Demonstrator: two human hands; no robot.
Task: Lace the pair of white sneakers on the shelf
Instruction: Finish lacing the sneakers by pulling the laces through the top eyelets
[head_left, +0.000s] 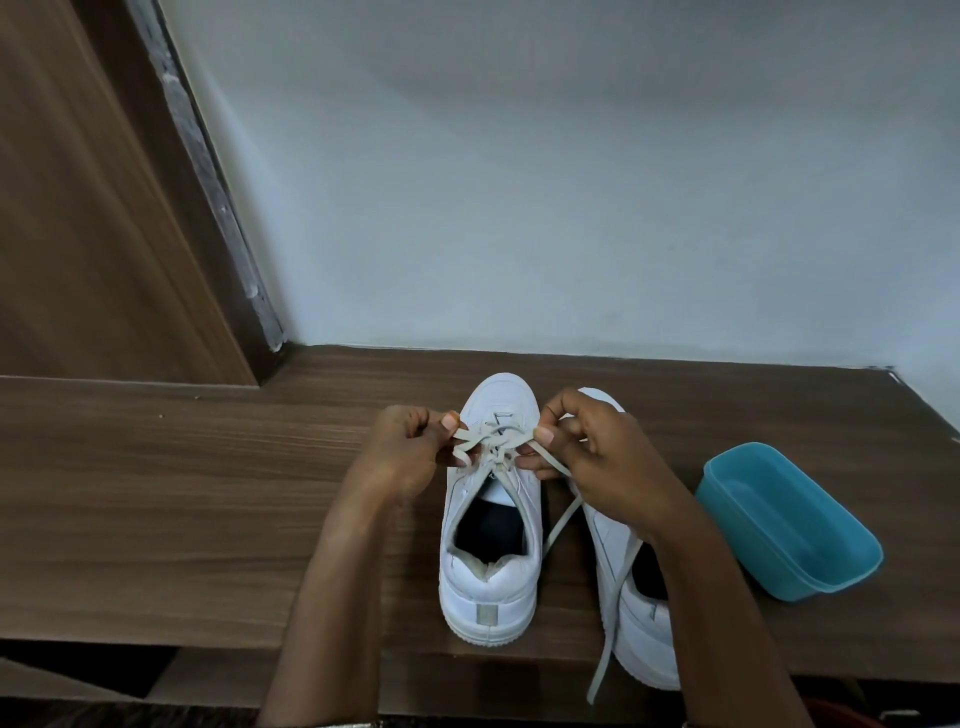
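Here, on the shelf, heel nearest and long axis running straight away, sneaker flanked by both hands, equally near: left hand pinching the lace leftward, right hand pinching it rightward, other sneaker just beside.

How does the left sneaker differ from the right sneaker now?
The left sneaker shows fully; the right sneaker is partly hidden under the right hand. That hand and the left hand pinch the left sneaker's lace; a loose strand crosses the right sneaker. Both are white, toes toward the wall.
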